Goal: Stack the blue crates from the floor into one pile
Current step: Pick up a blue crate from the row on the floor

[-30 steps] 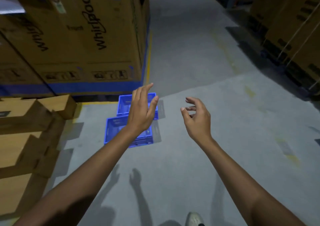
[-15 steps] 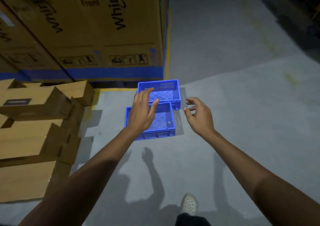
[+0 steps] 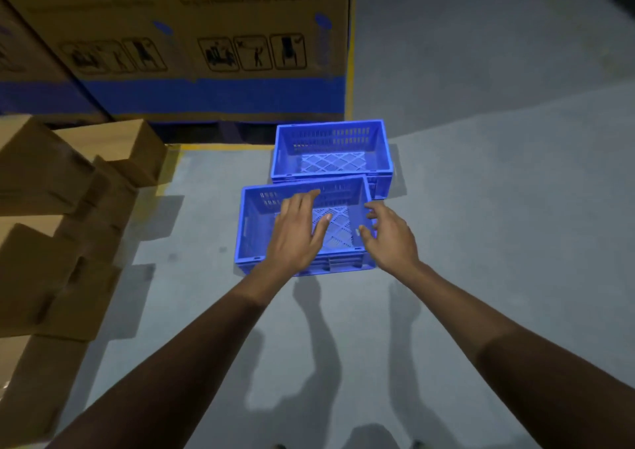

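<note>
I see the near crate [image 3: 254, 239], blue with slotted walls and a lattice bottom, on the grey concrete floor [image 3: 481, 225] just before the far crate [image 3: 331, 139]. My left hand [image 3: 295, 239] is over it, fingers straight and slightly spread. My right hand [image 3: 391, 239] is at its right rim, fingers loosely curled. Cardboard cartons [image 3: 206, 36] stand behind and to the left.

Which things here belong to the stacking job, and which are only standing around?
Job: near blue crate, far blue crate, left hand, right hand.
Standing around: large printed carton, small cardboard boxes, yellow floor line.
</note>
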The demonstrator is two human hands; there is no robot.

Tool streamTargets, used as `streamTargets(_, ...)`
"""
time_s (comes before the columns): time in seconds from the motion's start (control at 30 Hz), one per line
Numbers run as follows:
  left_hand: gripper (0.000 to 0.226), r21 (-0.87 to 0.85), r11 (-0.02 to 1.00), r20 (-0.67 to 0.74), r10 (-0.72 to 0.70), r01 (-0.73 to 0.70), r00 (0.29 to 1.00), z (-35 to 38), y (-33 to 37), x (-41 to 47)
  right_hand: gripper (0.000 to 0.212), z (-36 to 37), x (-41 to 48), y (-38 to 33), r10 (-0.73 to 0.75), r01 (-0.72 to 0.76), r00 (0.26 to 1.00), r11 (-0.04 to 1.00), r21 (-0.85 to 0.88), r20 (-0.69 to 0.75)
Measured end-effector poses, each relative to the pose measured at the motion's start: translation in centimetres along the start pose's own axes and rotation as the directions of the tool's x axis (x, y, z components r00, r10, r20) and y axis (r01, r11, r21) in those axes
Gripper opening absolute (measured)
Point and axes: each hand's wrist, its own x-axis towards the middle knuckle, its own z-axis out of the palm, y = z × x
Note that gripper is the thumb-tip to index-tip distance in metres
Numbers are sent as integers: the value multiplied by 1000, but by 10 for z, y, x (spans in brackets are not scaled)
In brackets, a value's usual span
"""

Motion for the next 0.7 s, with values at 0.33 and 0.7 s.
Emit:
streamTargets(0.33,66,205,979,159,-24,-9,987,224,-164,4,55,207,74,137,63,40,954,942,-332,294)
streamTargets(0.7,69,486,873,485,-240,-32,841,311,-251,15,38,286,112,199,70,261,896,716,-648,439)
